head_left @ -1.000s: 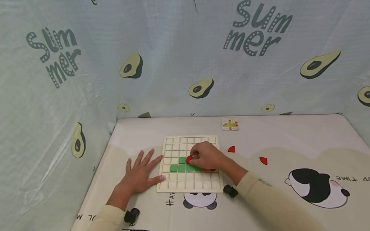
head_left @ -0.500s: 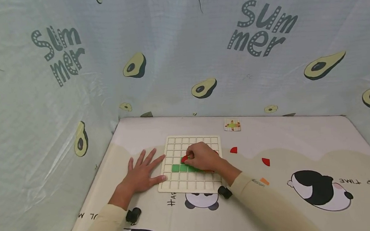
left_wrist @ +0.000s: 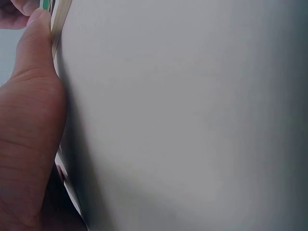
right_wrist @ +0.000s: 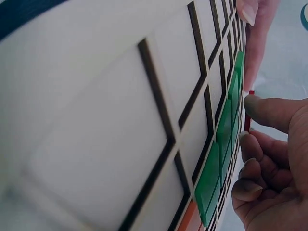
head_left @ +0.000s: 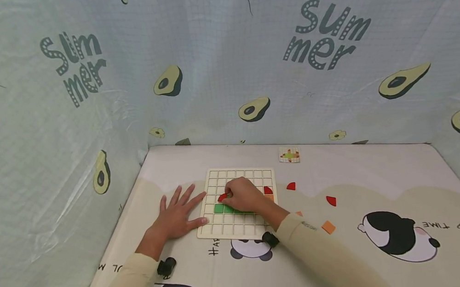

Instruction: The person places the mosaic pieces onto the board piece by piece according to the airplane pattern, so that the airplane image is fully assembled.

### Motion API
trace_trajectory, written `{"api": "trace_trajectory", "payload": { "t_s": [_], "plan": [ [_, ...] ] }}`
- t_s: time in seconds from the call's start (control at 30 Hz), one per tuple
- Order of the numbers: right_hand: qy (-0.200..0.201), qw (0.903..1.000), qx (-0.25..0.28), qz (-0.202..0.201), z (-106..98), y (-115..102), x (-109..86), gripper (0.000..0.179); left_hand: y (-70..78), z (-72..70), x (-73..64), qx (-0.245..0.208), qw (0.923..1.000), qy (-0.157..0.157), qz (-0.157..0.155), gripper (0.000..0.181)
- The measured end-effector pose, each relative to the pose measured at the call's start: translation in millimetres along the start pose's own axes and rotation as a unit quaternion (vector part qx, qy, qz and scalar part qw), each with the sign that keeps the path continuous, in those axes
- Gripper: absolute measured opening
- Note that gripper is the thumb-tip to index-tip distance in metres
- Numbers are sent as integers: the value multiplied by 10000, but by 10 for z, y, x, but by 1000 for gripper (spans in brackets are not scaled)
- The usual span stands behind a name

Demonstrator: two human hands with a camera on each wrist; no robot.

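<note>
A pale gridded puzzle board (head_left: 217, 230) lies on the cloth with square green tiles (head_left: 224, 208) set in a row. My right hand (head_left: 244, 196) is over it and pinches a red quarter-circle tile (head_left: 222, 197) between thumb and fingertips, close above the cells beyond the row's left end. In the right wrist view this tile (right_wrist: 249, 115) shows edge-on, just off the board. My left hand (head_left: 176, 220) lies on the cloth, fingers spread, its thumb and forefinger tips at the board's left edge. Another red tile (head_left: 267, 189) and an orange tile (head_left: 270, 197) sit at the board's right side.
Two loose red quarter-circle tiles, one nearer (head_left: 291, 186) and one farther right (head_left: 331, 200), lie right of the board. An orange tile (head_left: 328, 227) lies by the right sleeve. A small pattern card (head_left: 289, 155) is behind. Patterned cloth walls (head_left: 212, 131) rise at the back and left.
My right hand has moved left over the board with the red tile, uncovering the red and orange tiles at the right side and loose orange ones. The left hand stays in place.
</note>
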State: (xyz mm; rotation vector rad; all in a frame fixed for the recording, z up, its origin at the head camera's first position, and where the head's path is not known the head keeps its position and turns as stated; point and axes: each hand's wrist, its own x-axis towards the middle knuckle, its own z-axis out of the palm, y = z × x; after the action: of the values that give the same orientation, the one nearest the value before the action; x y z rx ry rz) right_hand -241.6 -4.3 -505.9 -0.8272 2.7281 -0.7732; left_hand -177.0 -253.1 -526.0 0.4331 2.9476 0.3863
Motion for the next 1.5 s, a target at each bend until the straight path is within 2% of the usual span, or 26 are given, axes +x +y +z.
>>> {"api": "trace_trajectory", "payload": {
  "t_s": [0.53,0.9,1.13,1.27,1.37,1.5],
  "plan": [
    [-195,9993,-274,183,-5,-126,11,24,15,3,-3,30,10000,47,30,77],
    [-190,9998,-45,102,38,-93,3,18,17,30,-4,68,10000,35,-12,77],
    [-116,9998,172,36,45,-46,-4,21,35,25,-6,79,10000,5,-29,77],
    [99,9986,497,-119,-43,26,-72,18,46,11,3,110,9999,-9,-11,77],
    [98,9957,902,-161,-172,102,-169,15,49,-5,8,109,9999,-14,5,77],
    [29,9928,1182,-210,-348,264,-339,15,42,-30,1,92,10000,13,-21,77]
  ]
}}
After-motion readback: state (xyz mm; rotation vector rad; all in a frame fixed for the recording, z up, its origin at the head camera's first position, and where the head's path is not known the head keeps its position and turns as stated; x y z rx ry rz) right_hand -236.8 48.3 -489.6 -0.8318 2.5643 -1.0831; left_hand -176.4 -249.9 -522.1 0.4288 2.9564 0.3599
